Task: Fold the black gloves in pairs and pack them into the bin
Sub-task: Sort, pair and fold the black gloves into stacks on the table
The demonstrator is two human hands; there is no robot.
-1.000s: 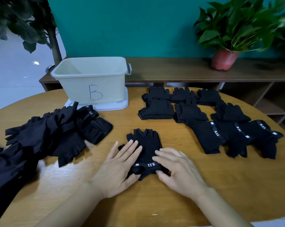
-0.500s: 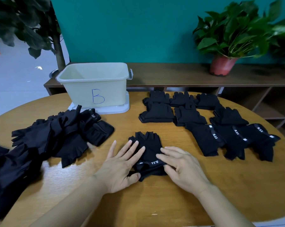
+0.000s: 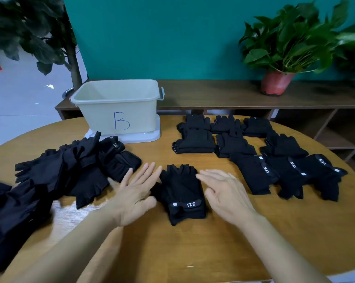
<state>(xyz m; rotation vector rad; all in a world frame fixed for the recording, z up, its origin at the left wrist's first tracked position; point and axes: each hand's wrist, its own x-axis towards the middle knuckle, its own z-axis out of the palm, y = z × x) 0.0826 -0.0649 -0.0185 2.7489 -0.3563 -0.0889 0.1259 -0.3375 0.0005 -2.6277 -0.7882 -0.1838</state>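
**Work area.** A glove bundle [image 3: 182, 193] of black fingerless gloves, stacked flat, lies near the middle of the round wooden table [image 3: 193, 252]. Its finger ends point away from the person and its cuff is nearest. The wrist strap carries a "5.11" mark, upside down from this view.

**Left hand** [image 3: 131, 195]. Palm down, fingers straight and spread, gripping nothing. It sits just beside the bundle's left edge. The thumb lies next to the fabric, but contact cannot be confirmed because the hand is blurred.

**Right hand** [image 3: 227, 197]. Also flat and open, with straight fingers and nothing held. It is at the bundle's right edge, and the fingertips [image 3: 201, 175] overlap the far right corner. Whether they press on it or are clear of it cannot be told.

**Bin** [image 3: 119, 111]. Pale plastic, marked with a blue handwritten "B". It stands upright on a white lid [image 3: 143, 136] at the far side of the table, left of centre and well apart from the bundle.

**Other stock.** A loose heap of black gloves [image 3: 60, 174] spreads from the bin's front to the left edge of view. Its nearest glove is just beside the left hand's fingers. On the right, folded pairs [image 3: 254, 152] lie in rows, several with their "5.11" straps showing.

**Surroundings.** Behind the table is a wooden shelf unit [image 3: 213, 94] against a teal wall, with a potted plant [image 3: 278, 82] in a red pot at its right end.
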